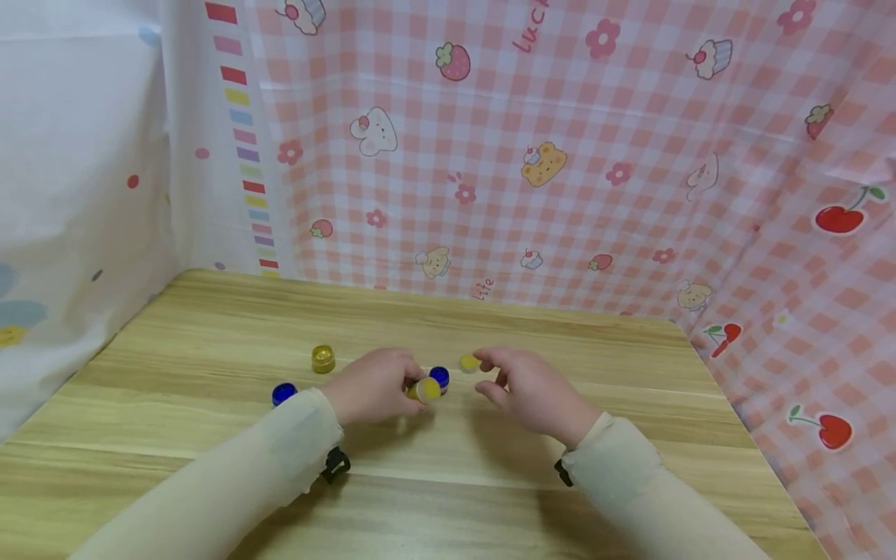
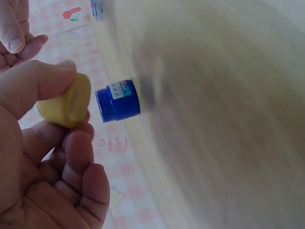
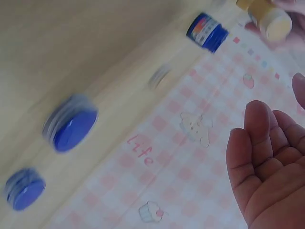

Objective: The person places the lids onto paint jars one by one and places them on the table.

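We see both arms reach forward over the bench, forearms angling inward from the lower corners. The left hand is turned inward, thumb and fingers pinching a yellow jar, tilted and just above the bench. The right hand faces it, thumb and fingers parted and gently bent, with nothing in its grasp. Its fingertips are close by a yellow lid. A blue jar stands just behind the yellow jar; the other yellow jar and the other blue jar sit to the left, the latter near the left sleeve.

From the left wrist we make out the blue jar's threaded, uncapped neck and its label, plus the yellow jar's base, which the head view hides. The right wrist view alone clearly gives us two blue lids, along with the yellow jar's pale-rimmed lid. A thin greyish piece there is too blurred to name.
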Motion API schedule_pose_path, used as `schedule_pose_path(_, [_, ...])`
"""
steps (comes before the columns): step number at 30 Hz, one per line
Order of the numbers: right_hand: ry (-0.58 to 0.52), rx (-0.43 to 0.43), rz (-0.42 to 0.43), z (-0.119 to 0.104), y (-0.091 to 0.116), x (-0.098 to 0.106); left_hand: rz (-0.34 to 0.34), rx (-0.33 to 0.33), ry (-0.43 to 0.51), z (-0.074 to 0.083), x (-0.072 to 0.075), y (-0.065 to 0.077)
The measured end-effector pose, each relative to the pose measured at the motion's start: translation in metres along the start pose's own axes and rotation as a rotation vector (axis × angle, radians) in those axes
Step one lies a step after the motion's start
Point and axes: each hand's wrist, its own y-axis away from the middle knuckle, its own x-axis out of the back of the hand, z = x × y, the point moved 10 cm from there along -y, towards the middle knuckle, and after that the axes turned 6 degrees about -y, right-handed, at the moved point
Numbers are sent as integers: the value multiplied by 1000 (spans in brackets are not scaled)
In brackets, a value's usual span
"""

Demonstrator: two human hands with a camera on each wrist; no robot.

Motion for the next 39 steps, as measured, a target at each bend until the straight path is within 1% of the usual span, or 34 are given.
schedule_pose_path(5, [31, -48, 11, 16, 1, 12, -34, 49, -14, -10, -3, 6])
schedule_pose_path(12, [67, -110, 39, 44, 2, 30, -75, 98, -42, -18, -9, 13])
schedule_pose_path(17, [66, -139, 48, 61, 3, 39, -86, 130, -53, -23, -12, 17])
schedule_pose_path(23, [72, -182, 29, 79, 5, 47, -94, 174, -42, -27, -11, 20])
schedule_pose_path(26, [72, -196, 22, 86, 7, 49, -96, 182, -48, -28, -11, 22])
schedule_pose_path(32, [69, -226, 12, 101, 10, 52, -99, 189, -91, -29, -12, 26])
schedule_pose_path(39, [104, -249, 9, 115, 12, 57, -102, 191, -113, -29, -13, 26])
